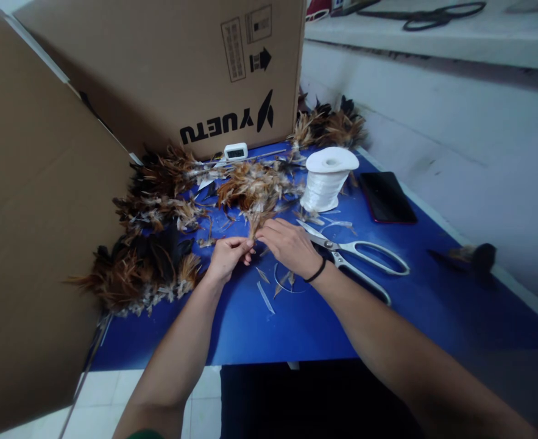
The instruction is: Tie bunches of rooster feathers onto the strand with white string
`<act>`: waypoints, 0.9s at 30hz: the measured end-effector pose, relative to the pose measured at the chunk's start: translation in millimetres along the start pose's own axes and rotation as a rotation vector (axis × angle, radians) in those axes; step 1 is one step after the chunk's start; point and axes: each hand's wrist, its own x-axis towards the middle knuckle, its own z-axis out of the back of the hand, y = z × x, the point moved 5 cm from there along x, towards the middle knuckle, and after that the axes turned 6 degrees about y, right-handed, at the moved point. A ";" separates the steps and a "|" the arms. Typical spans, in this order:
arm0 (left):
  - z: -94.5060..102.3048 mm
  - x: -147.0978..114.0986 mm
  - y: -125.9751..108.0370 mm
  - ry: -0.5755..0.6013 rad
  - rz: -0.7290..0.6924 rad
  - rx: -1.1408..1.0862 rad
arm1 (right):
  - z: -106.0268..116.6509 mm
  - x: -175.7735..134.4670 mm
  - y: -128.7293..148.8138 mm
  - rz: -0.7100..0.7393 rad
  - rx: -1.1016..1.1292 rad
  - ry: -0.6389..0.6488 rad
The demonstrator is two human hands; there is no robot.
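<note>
My left hand (233, 255) pinches the base of a small bunch of light brown feathers (256, 223), whose tips point away from me. Right beside it, my right hand (291, 244) has its fingers pressed together at the same bunch. What lies between those right fingertips is hidden. Just beyond the bunch lies a pile of brown and white feathers (254, 186). Silver scissors (346, 250) rest with spread blades by my right wrist. A white spool of ribbon (326, 183) stands upright behind them. Ribbon scraps (265, 297) and loose feathers lie under my hands.
Feather bundles (131, 268) line the left of the blue table (278, 341), with more (337, 125) at the back right. Cardboard boxes (159, 67) wall off the left and back. A phone (387, 196) lies right; a small digital display (236, 151) sits behind. Black scissors (428, 15) rest on a ledge.
</note>
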 end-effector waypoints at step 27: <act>30.8 1.8 -18.8 -0.376 -0.301 -0.267 | 7.6 -5.2 -33.8 -0.430 0.071 -0.096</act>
